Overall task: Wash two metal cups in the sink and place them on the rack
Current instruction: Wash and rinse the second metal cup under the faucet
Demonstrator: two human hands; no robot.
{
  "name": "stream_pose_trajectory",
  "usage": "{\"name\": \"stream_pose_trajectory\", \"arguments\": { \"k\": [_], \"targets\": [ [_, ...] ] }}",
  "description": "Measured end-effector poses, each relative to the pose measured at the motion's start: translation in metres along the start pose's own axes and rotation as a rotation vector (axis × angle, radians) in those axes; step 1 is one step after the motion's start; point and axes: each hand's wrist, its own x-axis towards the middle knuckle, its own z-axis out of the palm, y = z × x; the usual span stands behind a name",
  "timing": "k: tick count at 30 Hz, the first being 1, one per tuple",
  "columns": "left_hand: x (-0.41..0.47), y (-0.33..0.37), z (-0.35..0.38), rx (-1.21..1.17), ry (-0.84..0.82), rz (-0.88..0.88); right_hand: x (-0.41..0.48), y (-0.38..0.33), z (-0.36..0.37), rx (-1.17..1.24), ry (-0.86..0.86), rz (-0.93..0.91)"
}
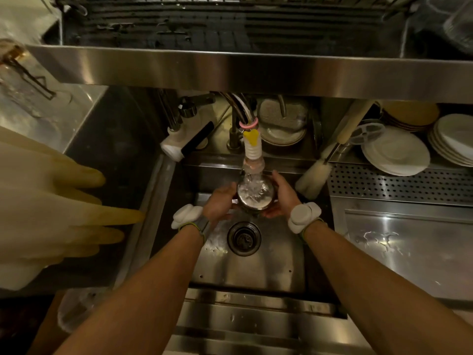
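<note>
we held the metal cup (255, 195) cupped between our left hand (220, 203) and right hand (281, 196) under the running tap (253, 149) above the sink (256, 267), and judged wet metal might slip toward the drain (244, 238).

dim warm light, steel counter (409, 252), stacked plates (395, 156)

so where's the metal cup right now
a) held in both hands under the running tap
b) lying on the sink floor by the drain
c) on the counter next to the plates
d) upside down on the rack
a: the metal cup sits between the left hand and right hand, with water from the tap nozzle pouring into it above the sink.
</note>
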Motion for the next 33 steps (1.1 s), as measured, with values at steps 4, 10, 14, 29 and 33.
{"name": "stream_pose_trajectory", "arguments": {
  "k": [4,10,14,29,33],
  "targets": [
    [0.001,0.012,0.002,0.099,0.054,0.053,0.005,-0.006,0.001,0.076,-0.005,-0.029],
    [0.005,0.018,-0.011,0.112,0.199,0.009,0.001,-0.008,0.013,0.019,-0.073,-0.043],
    [0.000,0.025,0.000,0.109,0.125,-0.096,-0.004,-0.007,0.002,-0.040,-0.044,-0.112],
    [-0.007,0.022,-0.011,-0.119,0.231,-0.186,-0.011,-0.003,0.014,-0.315,-0.158,-0.237],
    [-0.011,0.012,-0.021,-0.128,0.166,-0.142,-0.009,0.010,0.021,-0.322,-0.252,-0.334]
  ]
}}
